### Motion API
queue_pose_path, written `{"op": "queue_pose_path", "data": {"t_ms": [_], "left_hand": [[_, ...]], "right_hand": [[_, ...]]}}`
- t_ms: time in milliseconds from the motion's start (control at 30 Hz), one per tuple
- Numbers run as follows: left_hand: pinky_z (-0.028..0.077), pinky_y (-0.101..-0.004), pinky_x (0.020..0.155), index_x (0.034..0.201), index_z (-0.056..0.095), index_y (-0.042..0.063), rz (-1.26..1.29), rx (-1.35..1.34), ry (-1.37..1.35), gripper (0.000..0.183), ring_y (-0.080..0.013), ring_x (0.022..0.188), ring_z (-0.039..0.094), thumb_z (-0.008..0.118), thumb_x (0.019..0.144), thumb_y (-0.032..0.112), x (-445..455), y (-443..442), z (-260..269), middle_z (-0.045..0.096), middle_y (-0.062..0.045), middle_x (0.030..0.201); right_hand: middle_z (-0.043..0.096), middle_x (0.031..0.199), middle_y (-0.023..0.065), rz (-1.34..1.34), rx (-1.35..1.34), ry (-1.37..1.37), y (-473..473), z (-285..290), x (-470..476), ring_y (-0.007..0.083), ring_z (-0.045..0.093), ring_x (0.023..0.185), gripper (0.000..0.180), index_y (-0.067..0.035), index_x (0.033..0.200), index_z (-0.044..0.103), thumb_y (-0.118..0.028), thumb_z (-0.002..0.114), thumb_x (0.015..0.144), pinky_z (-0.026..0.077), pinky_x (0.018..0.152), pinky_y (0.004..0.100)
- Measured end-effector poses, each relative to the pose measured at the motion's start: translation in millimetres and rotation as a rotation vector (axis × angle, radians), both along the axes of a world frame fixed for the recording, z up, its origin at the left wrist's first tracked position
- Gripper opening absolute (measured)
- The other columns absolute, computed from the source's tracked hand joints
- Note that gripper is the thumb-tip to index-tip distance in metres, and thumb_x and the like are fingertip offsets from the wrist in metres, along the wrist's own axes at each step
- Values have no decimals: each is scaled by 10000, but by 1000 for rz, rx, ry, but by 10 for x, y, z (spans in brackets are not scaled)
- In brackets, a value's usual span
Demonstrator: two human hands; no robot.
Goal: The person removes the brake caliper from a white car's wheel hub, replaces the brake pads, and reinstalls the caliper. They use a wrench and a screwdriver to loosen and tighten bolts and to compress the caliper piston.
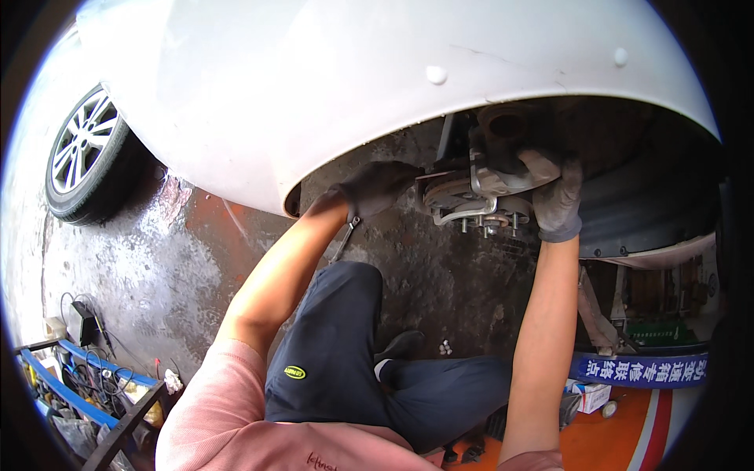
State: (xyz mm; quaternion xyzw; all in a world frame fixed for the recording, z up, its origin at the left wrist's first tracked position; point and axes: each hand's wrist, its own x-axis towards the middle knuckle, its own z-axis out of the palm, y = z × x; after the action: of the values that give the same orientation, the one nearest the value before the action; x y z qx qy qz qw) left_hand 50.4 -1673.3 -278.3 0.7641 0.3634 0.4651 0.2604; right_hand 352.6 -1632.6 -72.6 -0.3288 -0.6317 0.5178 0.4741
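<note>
Under a white car fender (377, 70), the wheel hub with its studs (489, 221) and the brake caliper bracket (465, 215) are exposed. My left hand (383, 185), in a dark grey glove, reaches to the left side of the brake assembly; its fingers are in shadow, and what they hold is unclear. My right hand (556, 197), in a lighter grey glove, is at the right side of the hub, with its fingers up against the metal knuckle (500, 179); its grip is partly hidden. A wrench (346, 238) lies on the floor below my left wrist.
A removed alloy wheel with tire (88, 147) lies at the far left. A blue-railed cart (88, 382) full of tools and cables stands at lower left. At right are a metal stand leg (598, 312), a blue sign with writing (642, 371) and a small box (591, 397).
</note>
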Motion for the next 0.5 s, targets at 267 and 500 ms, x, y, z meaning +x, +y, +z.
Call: {"op": "queue_pose_path", "data": {"t_ms": [267, 500], "left_hand": [[502, -446, 1031, 1498, 509, 184, 14, -221, 62, 538, -377, 1180, 652, 629, 1008, 372, -41, 203, 735, 690, -166, 1261], [477, -421, 1086, 1568, 425, 215, -111, -328, 269, 610, -337, 1275, 616, 626, 1010, 356, 128, 199, 935, 638, -164, 1399]], "right_hand": [[730, 1161, 170, 71, 97, -139, -225, 171, -324, 293, 660, 1127, 669, 0, 1268, 649, -595, 532, 984, 469, 1072, 452], [725, 1166, 167, -27, 45, -7, 12, 14, 113, 287, 656, 1129, 682, 4, 1270, 642, -606, 540, 984, 463, 1076, 446]]}}
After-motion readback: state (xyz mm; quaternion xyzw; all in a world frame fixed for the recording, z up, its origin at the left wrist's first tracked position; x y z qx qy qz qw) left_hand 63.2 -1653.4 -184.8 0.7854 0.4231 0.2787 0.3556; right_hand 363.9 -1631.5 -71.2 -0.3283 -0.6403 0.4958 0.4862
